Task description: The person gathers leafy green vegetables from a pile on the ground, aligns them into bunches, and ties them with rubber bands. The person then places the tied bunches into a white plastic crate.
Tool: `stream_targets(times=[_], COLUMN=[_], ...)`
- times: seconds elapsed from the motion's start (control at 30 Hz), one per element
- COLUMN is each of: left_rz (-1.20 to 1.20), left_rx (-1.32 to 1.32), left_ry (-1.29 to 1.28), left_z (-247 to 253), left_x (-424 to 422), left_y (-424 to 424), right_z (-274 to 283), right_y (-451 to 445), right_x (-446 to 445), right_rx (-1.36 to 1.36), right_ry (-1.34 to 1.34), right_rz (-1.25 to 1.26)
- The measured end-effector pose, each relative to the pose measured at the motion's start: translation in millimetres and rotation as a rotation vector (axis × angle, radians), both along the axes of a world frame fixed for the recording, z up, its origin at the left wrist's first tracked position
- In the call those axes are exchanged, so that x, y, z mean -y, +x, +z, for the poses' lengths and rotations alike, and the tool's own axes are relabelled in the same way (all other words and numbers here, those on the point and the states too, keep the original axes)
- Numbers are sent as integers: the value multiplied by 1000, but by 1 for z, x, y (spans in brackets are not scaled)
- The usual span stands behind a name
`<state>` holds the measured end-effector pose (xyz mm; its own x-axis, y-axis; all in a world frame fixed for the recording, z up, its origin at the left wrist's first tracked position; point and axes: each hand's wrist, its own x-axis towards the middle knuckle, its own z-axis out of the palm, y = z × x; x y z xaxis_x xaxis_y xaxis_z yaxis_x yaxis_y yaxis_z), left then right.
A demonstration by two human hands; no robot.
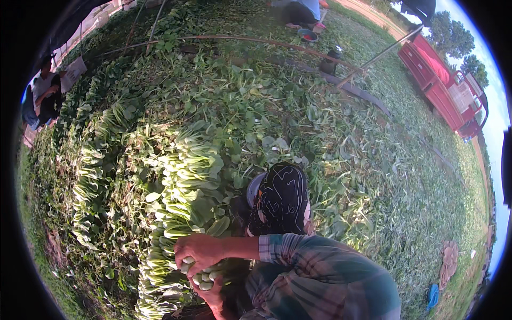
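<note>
My right hand point(200, 252) reaches in from a plaid sleeve and closes around the pale stem ends of leafy greens point(187, 265). Just below it, my left hand point(211, 295) grips a bunch of leafy greens point(207, 277), stem ends up; their leaves fall into shadow on the right. Both hands are close together. Beside them runs a long row of cut leafy greens point(176, 216), laid side by side on the ground, pale stems to the left. Black cloth with white line patterns point(284, 198), apparently over my bent knee, stands above my right forearm.
A second row of greens point(86, 188) lies left. People crouch at the far left point(46, 94) and top point(302, 14), the latter near a basin point(308, 36). Metal poles point(380, 58) cross the background. Right are a red cargo tricycle point(436, 82), brown cloth point(448, 264) and a blue item point(433, 297).
</note>
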<state>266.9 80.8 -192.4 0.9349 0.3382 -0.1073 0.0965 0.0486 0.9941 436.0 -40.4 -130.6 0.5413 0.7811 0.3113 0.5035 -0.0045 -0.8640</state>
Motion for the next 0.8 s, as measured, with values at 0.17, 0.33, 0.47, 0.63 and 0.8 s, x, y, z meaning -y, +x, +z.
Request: stream_targets(times=[0.17,0.33,0.47,0.63,0.8], left_rz=[-171,-335,-393,-497,-676], left_rx=[-203,-121,-156,-152,-60], left_ry=[-103,-65,-43,-170,121], left_z=[8,27,24,35,76], left_x=[6,47,76,82,97], left_y=[17,58,89,97,95], right_z=[12,33,41,50,74], right_y=[-15,-15,-14,-2,-5], right_x=[40,96,137,140,126], right_rx=[61,264,298,276,289], right_ry=[103,179,105,71,-20], right_rz=[-173,-505,-706,-610,-570])
